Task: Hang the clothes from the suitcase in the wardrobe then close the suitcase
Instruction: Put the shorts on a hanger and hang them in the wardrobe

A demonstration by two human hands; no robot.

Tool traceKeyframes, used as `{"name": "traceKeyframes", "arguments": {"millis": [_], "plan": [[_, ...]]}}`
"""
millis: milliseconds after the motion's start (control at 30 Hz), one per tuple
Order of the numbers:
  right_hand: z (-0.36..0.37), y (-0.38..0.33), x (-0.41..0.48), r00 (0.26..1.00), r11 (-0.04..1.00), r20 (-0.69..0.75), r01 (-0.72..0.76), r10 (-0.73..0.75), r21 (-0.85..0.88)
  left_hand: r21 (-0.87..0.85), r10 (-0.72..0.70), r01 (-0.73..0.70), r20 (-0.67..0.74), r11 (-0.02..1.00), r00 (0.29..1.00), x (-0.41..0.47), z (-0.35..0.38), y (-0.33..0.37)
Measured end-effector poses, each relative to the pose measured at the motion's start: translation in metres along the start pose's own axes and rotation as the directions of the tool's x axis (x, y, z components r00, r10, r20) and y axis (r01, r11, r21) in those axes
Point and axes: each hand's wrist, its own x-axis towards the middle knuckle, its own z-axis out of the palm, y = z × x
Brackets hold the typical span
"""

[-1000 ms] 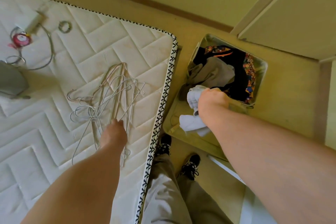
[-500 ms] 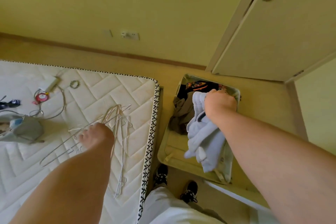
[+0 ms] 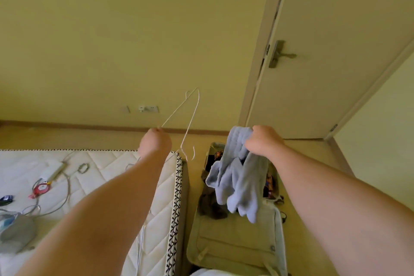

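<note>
At centre frame the left hand (image 3: 154, 141) pinches a wire hanger (image 3: 192, 116) by one corner while the right hand (image 3: 262, 140) grips a bunched pale blue garment (image 3: 237, 184) above the open suitcase (image 3: 233, 251) at lower centre; its neck, seemingly buried in folds, wants finding before threading the hanger

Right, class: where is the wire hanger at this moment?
In the head view, the left hand holds the wire hanger aloft near centre, above the mattress corner, left of the pale blue garment.

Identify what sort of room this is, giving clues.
Likely a bedroom: a bare quilted mattress, an open suitcase of clothes on the floor beside it, and a door with a lever handle.
</note>
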Motion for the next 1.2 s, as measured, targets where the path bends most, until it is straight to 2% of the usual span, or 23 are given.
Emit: {"name": "traceKeyframes", "arguments": {"millis": [167,233,300,400,533,700,733,833,933,1033,1200], "plan": [[-0.019,0.002,0.001,0.999,0.983,0.046,0.019,-0.028,0.184,-0.343,0.166,-0.152,0.014,0.927,0.986,-0.011,-0.002,0.068],[-0.026,0.005,0.001,0.998,0.982,0.046,0.040,-0.049,0.186,-0.441,0.208,-0.189,-0.006,0.877,0.978,-0.016,-0.007,0.092],[-0.032,0.009,0.003,0.999,0.985,-0.029,0.048,-0.044,0.168,-0.505,0.240,-0.225,-0.036,0.833,0.970,-0.018,-0.011,0.111],[-0.040,0.013,0.005,0.975,0.955,-0.220,0.080,-0.016,0.287,-0.594,0.252,-0.238,-0.062,0.768,0.966,-0.025,-0.020,0.135],[-0.055,0.015,0.007,0.938,0.864,-0.344,0.195,-0.027,0.464,-0.740,0.259,-0.163,0.016,0.653,0.966,-0.036,-0.032,0.165],[-0.057,0.017,0.003,0.967,0.794,-0.255,0.145,0.013,0.590,-0.899,0.298,0.018,0.164,0.438,0.940,-0.050,-0.031,0.189],[-0.056,0.019,0.001,0.968,0.790,-0.250,0.135,0.024,0.598,-0.906,0.313,0.025,0.171,0.422,0.934,-0.054,-0.030,0.193],[-0.051,0.028,-0.001,0.977,0.763,-0.206,0.099,0.045,0.638,-0.890,0.410,-0.022,0.187,0.455,0.893,-0.058,-0.025,0.198],[-0.050,0.036,-0.003,0.976,0.748,-0.209,0.091,0.065,0.658,-0.843,0.474,-0.030,0.273,0.537,0.837,-0.059,-0.019,0.198],[-0.057,0.040,-0.008,0.962,0.719,-0.248,0.095,0.110,0.688,-0.749,0.394,-0.010,0.338,0.663,0.855,-0.058,-0.011,0.195],[-0.078,0.047,-0.019,0.935,0.583,-0.281,0.107,0.216,0.805,-0.632,0.388,-0.118,0.307,0.766,0.869,-0.046,0.015,0.175]]}}
